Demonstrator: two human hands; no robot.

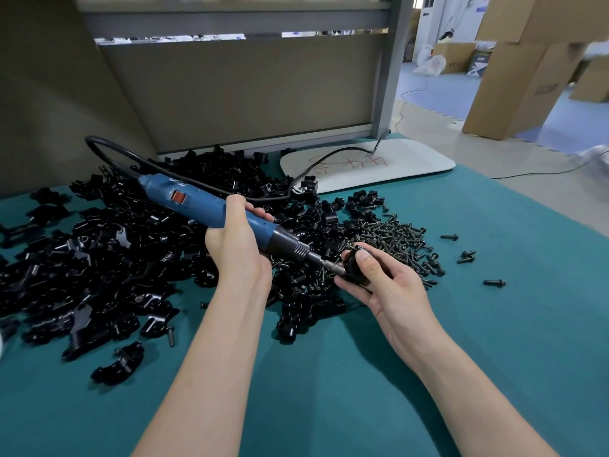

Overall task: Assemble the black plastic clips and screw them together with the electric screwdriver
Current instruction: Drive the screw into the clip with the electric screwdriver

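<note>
Step in hand looks like driving a screw into a clip. The left hand (pixel 235 240) is wrapped round the middle of the blue electric screwdriver (pixel 211 206), fingers curled over the barrel, and the tool slopes down to the right. The right hand (pixel 385 282) pinches one black clip (pixel 354 271) between thumb and fingertips, held over the teal mat (pixel 362 374), just in front of the heap of screws (pixel 395 235). The bit (pixel 324 260) meets the clip on its left side, right by the thumb tip; I can't see the screw head itself, too small and dark.

To do it well I'd line the bit up dead straight with the screw before letting it spin, since it comes in at a slant and a tilted bit will probably slip out or chew the plastic. Push lightly along the tool's axis and brace the clip hand so the halves can't twist apart. That thumb is near the tip, so I'd mind it.

Relative to the grip, the clip sits at the fingertip end of the right hand, not in the palm, touching the driver's tip and well apart from where the left hand holds the barrel. The big pile of loose clips (pixel 115 252) lies to the left, under and behind the tool
</note>
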